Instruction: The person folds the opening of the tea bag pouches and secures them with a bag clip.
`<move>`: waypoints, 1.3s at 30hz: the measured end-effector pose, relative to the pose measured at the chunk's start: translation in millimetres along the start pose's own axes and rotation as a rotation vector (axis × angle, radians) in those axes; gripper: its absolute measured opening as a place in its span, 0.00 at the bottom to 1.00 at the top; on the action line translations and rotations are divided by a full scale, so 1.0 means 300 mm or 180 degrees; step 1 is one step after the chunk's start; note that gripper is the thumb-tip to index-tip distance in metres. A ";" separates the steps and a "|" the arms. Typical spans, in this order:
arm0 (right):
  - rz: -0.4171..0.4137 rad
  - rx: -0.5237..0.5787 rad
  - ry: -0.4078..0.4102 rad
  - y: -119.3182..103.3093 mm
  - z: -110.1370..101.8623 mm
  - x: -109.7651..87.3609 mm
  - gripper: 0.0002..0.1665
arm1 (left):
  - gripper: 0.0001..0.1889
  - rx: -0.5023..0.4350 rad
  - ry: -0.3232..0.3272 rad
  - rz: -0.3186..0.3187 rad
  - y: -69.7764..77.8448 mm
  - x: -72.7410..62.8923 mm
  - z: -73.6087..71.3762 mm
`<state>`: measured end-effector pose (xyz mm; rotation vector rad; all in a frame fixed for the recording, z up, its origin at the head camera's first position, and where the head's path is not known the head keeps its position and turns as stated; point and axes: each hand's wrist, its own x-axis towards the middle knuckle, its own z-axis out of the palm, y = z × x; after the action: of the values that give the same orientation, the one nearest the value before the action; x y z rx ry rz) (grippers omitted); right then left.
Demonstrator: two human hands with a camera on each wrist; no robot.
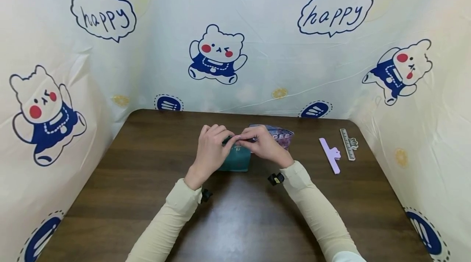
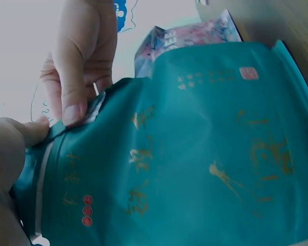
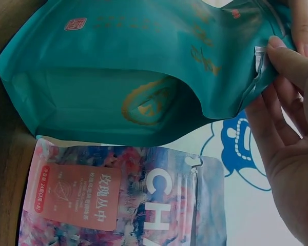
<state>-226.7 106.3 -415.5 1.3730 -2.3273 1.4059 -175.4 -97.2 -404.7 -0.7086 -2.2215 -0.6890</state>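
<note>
A teal tea pouch with gold lettering stands on the table, both hands at its top edge. My right hand pinches that edge between thumb and fingers, close to a silvery torn strip at the corner. My left hand holds the other part of the top, its thumb lying along the edge in the left wrist view. A pale seal line runs just below. Right behind the teal pouch stands a pink and purple patterned pouch with large white letters.
On the right of the brown table lie a lilac bag clip and a grey clip with ruler-like marks. A printed cloth hangs around the back and sides.
</note>
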 end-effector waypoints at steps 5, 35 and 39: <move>0.0042 0.0060 0.0013 -0.034 -0.002 0.004 0.11 | 0.07 -0.0045 -0.0084 0.0130 -0.012 -0.005 -0.008; -0.0475 -0.0438 0.0246 -0.018 0.019 0.010 0.09 | 0.09 0.0063 0.0084 -0.0162 0.007 -0.003 -0.005; -0.0426 -0.0331 0.0265 -0.008 0.024 0.009 0.09 | 0.09 0.0085 0.0060 -0.0157 0.006 -0.004 -0.007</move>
<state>-224.1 98.8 -416.6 1.3849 -2.1796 1.2610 -172.6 -97.5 -403.8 -0.6335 -2.2330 -0.6863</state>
